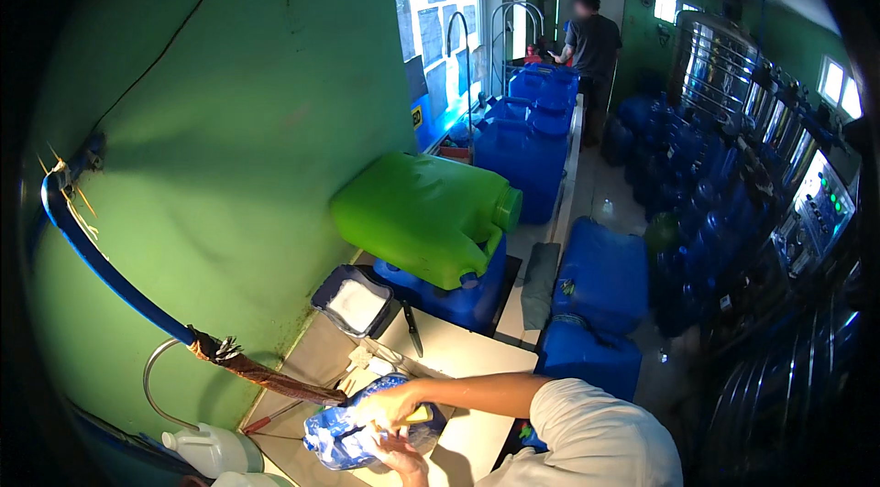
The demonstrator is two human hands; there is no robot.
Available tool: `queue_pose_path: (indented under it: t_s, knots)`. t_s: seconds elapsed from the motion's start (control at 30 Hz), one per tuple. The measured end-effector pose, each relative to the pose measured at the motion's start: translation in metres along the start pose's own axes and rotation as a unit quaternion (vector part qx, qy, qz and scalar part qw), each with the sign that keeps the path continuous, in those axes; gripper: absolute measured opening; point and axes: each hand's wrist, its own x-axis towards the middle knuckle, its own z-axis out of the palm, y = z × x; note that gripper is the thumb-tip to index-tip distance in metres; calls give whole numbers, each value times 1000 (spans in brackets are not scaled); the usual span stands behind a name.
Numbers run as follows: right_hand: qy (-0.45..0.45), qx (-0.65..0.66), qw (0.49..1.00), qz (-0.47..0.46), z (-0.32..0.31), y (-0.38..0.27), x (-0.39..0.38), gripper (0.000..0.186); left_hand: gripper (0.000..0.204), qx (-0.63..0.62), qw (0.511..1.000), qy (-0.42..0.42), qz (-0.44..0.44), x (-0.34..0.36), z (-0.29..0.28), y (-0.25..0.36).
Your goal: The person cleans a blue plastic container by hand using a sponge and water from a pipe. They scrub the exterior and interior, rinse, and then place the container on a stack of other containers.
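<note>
A blue container (330, 456) with white suds on it lies low in the picture, on the tiled counter. My right hand (387, 406) reaches over it from the right, fingers bent round a small yellow piece (420, 415). Whether that piece is a sponge or a brush I cannot make out. Close below, my left hand (401, 456) rests against the container's near side, its fingers curled and partly hidden. The end of a blue hose wrapped in brown material (289, 384) hangs just above the container.
A black-handled knife (413, 329) lies beside a dark tub with white contents (357, 306). Behind them, a green jerrycan (422, 212) rests on a blue one. White jugs (213, 450) stand at lower left. Blue jerrycans (600, 276) line the right; a person (594, 52) stands far back.
</note>
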Motion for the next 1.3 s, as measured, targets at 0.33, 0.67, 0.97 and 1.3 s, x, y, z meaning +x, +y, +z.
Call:
queue_pose_path:
  t_s: [0.33,0.67,0.97,1.3]
  knots:
    - [160,-444,871,133,53,26,-24,85,43,733,570,19,370,49,-32,110]
    - [89,-240,958,127,103,45,134,32,48,714,634,-4,299,5,-52,101]
    - [167,-261,949,55,29,59,42,33,53,762,602,-55,234,-8,-35,121]
    - [227,-177,952,101,26,60,-13,34,59,832,519,-125,150,-25,1,132]
